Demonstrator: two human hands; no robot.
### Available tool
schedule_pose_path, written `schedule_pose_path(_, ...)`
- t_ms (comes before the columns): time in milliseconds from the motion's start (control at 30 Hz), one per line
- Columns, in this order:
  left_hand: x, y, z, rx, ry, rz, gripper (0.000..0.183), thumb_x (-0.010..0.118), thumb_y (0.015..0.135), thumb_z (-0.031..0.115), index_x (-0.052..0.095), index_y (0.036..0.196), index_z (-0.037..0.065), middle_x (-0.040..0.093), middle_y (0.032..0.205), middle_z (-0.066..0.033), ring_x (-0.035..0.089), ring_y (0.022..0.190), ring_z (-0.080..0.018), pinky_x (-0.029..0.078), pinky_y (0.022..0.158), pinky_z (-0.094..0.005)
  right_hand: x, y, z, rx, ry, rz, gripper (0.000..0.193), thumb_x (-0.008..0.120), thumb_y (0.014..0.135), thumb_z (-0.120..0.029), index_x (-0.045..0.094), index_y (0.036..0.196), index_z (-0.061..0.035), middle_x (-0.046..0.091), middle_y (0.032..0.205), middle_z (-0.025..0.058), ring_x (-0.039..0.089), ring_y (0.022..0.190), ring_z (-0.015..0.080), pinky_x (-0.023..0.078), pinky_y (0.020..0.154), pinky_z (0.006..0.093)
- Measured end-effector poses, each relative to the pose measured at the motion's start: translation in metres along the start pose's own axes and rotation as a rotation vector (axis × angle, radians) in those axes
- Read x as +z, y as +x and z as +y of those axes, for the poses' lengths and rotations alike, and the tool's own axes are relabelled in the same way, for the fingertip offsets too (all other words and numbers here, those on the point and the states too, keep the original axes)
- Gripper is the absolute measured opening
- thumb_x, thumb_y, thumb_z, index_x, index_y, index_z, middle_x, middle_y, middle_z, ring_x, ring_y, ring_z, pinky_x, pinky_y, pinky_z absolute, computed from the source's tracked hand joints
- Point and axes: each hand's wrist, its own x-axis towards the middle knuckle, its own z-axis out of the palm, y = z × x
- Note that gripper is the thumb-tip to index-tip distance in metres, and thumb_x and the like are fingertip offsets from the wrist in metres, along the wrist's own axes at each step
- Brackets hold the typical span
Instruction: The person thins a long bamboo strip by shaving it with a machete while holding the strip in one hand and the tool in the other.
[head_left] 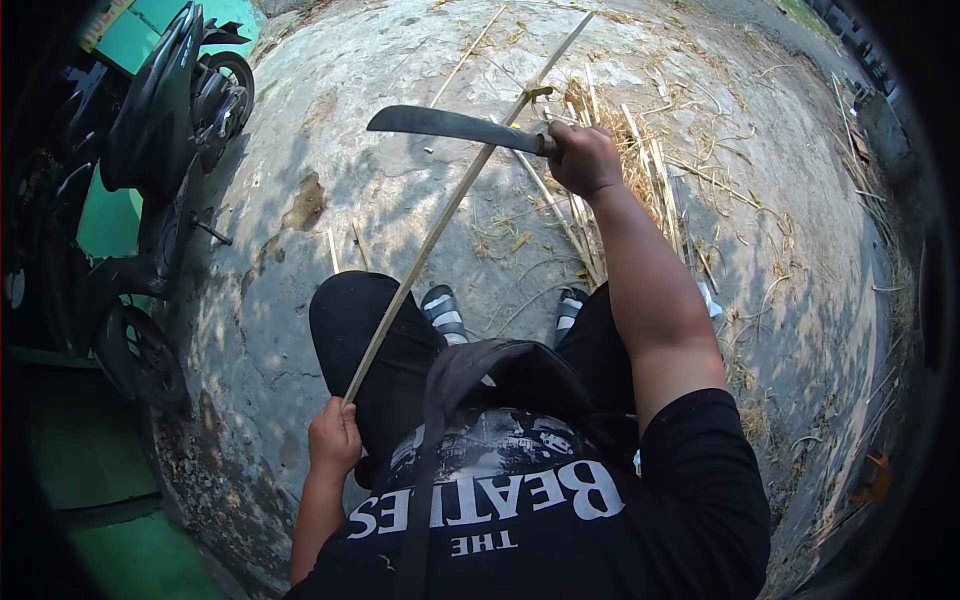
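My left hand (335, 438) is closed round the near end of a long bamboo strip (430, 240), beside my left knee. The strip slants up and away to the right, over the ground. In my right hand (585, 160) is the handle of a machete (450, 124), its broad dark blade pointing left. The blade lies across the strip in this view; whether it touches cannot be told. Just beyond the blade, a curled shaving (538, 92) clings to the strip near its far part.
Split bamboo pieces and straw-like shavings (640, 150) litter the concrete ground (270, 240) ahead and to the right. A parked motorbike (160, 140) stands at the left by a green wall (110, 215). My sandalled feet (445, 312) rest between the scraps. An orange object (875, 478) lies far right.
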Motion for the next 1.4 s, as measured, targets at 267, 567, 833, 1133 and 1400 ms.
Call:
schedule_pose_path(267, -0.006, 0.006, 0.000, 0.014, -0.060, -0.050, 0.031, 0.050, 0.107, 0.024, 0.054, 0.086, 0.002, 0.059, 0.073, -0.0242, 0.059, 0.070, -0.0496, 0.044, 0.061, -0.0538, 0.012, -0.009, -0.007, 0.330, 0.183, -0.246, 0.031, 0.067, 0.086, -0.028, 0.070, 0.116, -0.0230, 0.074, 0.103, 0.0154, 0.072, 0.100, 0.0352, 0.057, 0.086, 0.0474)
schedule_pose_path(567, -0.004, 0.002, -0.005, 0.023, -0.088, -0.041, 0.032, 0.050, 0.107, 0.024, 0.052, 0.085, 0.001, 0.058, 0.073, -0.0252, 0.058, 0.071, -0.0508, 0.044, 0.060, -0.0532, 0.012, -0.001, -0.004, -0.266, -0.053, 0.164, 0.011, 0.064, 0.091, -0.023, 0.064, 0.085, -0.0140, 0.072, 0.076, 0.0082, 0.072, 0.073, 0.0359, 0.057, 0.080, 0.0465)
schedule_pose_path(833, -0.013, 0.013, -0.001, 0.011, -0.157, -0.094, 0.035, 0.050, 0.107, 0.025, 0.050, 0.083, 0.000, 0.057, 0.071, -0.0253, 0.058, 0.070, -0.0506, 0.043, 0.059, -0.0518, 0.012, -0.009, -0.003, 0.353, 0.161, -0.209, 0.028, 0.066, 0.087, -0.026, 0.070, 0.113, -0.0174, 0.075, 0.101, 0.0156, 0.072, 0.098, 0.0353, 0.057, 0.086, 0.0485)
schedule_pose_path(1133, -0.012, 0.012, -0.006, -0.022, -0.120, -0.097, 0.046, 0.053, 0.107, 0.036, 0.050, 0.079, 0.000, 0.055, 0.067, -0.0252, 0.057, 0.068, -0.0504, 0.041, 0.056, -0.0499, 0.025, -0.002, -0.007, -0.349, -0.007, -0.015, 0.008, 0.068, 0.086, -0.021, 0.065, 0.087, -0.0133, 0.073, 0.078, 0.0093, 0.072, 0.074, 0.0349, 0.057, 0.076, 0.0484)
schedule_pose_path(1400, -0.017, 0.018, 0.002, -0.030, -0.107, -0.114, 0.044, 0.053, 0.107, 0.036, 0.050, 0.082, 0.000, 0.056, 0.070, -0.0264, 0.057, 0.070, -0.0521, 0.042, 0.058, -0.0517, 0.002, -0.008, -0.003, 0.392, 0.060, -0.198, 0.020, 0.066, 0.089, -0.027, 0.071, 0.107, -0.0190, 0.075, 0.100, 0.0134, 0.072, 0.096, 0.0351, 0.057, 0.084, 0.0475)
